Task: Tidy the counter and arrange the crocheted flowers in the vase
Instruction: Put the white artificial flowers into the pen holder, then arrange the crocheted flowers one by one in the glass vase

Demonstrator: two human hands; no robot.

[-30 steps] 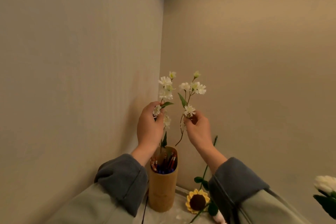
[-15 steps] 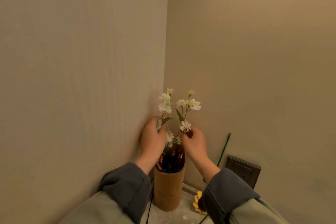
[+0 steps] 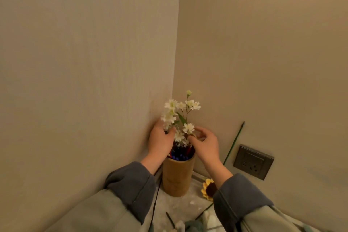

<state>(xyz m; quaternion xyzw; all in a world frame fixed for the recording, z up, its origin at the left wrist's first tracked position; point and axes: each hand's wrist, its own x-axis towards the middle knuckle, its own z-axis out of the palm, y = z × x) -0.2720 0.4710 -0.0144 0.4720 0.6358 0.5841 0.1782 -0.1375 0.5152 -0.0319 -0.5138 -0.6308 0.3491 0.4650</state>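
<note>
Fingers (image 3: 170, 131) of left hand (image 3: 161, 142) and right hand (image 3: 207, 146) pinched on white flower sprigs (image 3: 180, 108), stems down in tan vase (image 3: 177, 177).

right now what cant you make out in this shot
Head view only.
Lower stems of the white flowers: hidden by the left hand and right hand.
Whether the right hand's grip is on a stem: its own fingers cover it.
What fills the vase: dark and small.
Half of the sunflower: behind the right sleeve.
Cut off and blurred: the clutter at the bottom edge.
</note>
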